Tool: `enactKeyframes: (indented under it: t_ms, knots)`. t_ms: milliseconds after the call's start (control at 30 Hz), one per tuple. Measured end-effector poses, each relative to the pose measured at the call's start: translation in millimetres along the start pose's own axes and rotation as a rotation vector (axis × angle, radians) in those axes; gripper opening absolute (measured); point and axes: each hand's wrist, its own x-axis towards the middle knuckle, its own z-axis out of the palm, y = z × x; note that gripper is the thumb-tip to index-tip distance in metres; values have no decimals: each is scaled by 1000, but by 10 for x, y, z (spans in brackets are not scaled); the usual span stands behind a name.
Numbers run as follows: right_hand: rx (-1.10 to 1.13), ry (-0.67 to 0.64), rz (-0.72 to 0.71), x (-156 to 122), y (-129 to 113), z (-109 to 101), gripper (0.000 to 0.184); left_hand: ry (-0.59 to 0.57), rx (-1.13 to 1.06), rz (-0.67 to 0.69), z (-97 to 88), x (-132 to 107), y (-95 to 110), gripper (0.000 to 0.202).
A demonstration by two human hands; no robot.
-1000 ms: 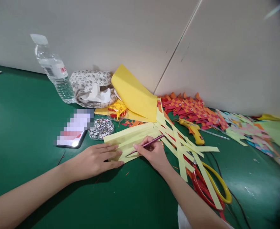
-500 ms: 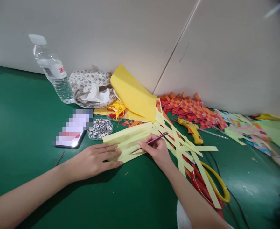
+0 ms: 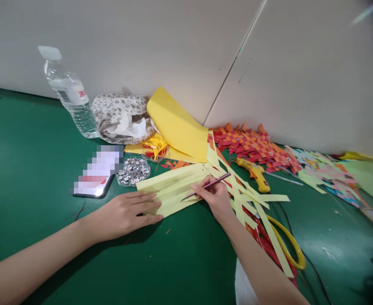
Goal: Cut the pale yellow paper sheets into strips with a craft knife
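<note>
A pale yellow sheet of paper (image 3: 176, 186) with fold lines lies on the green table. My left hand (image 3: 129, 216) rests flat on its left end, fingers stretched out. Between the fingers of my right hand (image 3: 216, 197) is a dark slim pencil (image 3: 216, 181), tilted, its tip at the paper's lower middle. Whether the tip touches the paper, I cannot tell. Pale yellow paper strips (image 3: 237, 190) fan out beside and behind the right hand, over scissors with a yellow handle (image 3: 296, 250).
A phone (image 3: 97, 173) and a clear container of googly eyes (image 3: 134, 170) lie left of the sheet. Behind stand a water bottle (image 3: 70, 93), a floral tissue pouch (image 3: 119, 112) and curled yellow paper (image 3: 180, 127). A yellow glue gun (image 3: 254, 171) and woven red-orange paper fish (image 3: 253, 144) lie right.
My right hand has slid a little to the right with the pencil, and the tip has moved along the sheet the same way. The left hand stays put.
</note>
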Motion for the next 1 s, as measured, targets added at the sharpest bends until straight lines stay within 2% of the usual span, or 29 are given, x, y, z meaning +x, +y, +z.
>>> enactKeyframes:
  t_ms: [233, 467, 600, 1000]
  knots:
    - [21, 60, -28, -11, -47, 10, 32, 7, 9, 9, -9, 8, -4, 33]
    - [50, -116, 71, -168, -138, 295, 32, 19, 3, 13, -9, 18, -1, 31]
    - [55, -160, 91, -206, -140, 389, 31, 27, 2, 18, -18, 35, 5, 30]
    - [-26, -152, 73, -213, -139, 382, 28, 25, 7, 16, -18, 34, 3, 29]
